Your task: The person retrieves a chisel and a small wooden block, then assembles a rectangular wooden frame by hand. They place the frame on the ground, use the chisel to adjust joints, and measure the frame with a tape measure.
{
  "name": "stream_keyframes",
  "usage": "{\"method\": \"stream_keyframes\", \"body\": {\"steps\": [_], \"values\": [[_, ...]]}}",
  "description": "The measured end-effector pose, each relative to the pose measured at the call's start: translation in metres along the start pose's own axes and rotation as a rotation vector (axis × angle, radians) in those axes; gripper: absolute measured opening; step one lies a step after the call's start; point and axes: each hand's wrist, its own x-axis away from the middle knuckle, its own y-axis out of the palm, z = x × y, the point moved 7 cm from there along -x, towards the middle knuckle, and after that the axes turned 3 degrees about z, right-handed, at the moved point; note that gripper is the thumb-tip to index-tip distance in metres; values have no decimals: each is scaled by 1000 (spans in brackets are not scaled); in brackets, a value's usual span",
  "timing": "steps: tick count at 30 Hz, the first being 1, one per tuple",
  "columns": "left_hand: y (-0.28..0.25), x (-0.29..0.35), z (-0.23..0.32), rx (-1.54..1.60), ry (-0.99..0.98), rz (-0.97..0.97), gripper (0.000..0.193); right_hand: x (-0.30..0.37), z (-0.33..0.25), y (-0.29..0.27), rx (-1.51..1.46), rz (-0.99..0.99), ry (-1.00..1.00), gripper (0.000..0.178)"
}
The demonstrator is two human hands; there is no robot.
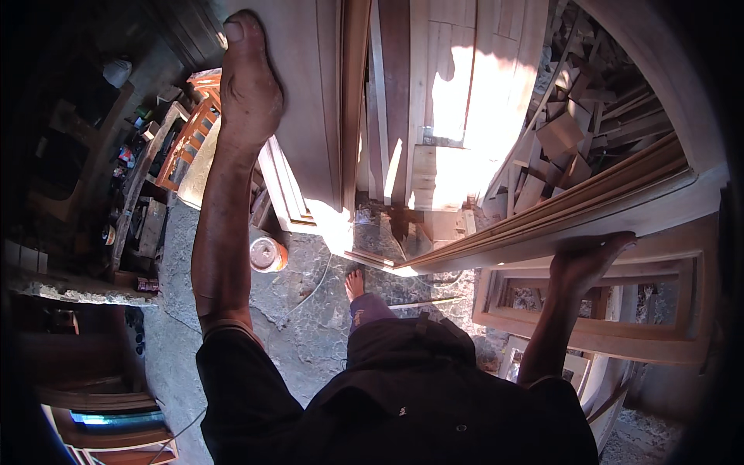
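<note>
A large pale wooden frame (620, 217) with grooved brown edges stands in front of me, its right side slanting up and curving toward the top. My right hand (585, 260) grips the outer edge of that side, fingers mostly hidden against the wood. To the left rises a broad wooden upright (310, 93) with a grooved edge. My left arm reaches far up, and my left hand (252, 89) clasps this upright's left edge. Its thumb shows on top; the other fingers are out of sight. Whether upright and frame are one piece, I cannot tell.
Wooden panels (442, 77) stand behind the frame in bright sunlight. Offcuts (562, 136) pile up at the far right. An orange-and-white bucket (267, 254) sits on the rough floor (302, 271), near a thin cable. Paneled woodwork (511, 318) leans at right; cluttered shelving (147, 170) lines the left.
</note>
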Motion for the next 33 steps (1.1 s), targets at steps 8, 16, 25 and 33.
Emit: {"method": "stream_keyframes", "body": {"steps": [8, 16, 25, 33], "values": [[-178, -94, -164, -1, -145, 120, 82, 42, 161, 199, -137, -298, 126, 68], [-302, -150, -302, 6, -224, 181, 73, 84, 280, 352, -107, -469, 311, 57], [-345, -186, -417, 40, -390, 185, 95, 85, 361, 435, 99, -594, 217, 62], [-332, -235, -478, -25, -368, 239, 96, 58, 393, 485, 319, -581, 219, 60]]}}
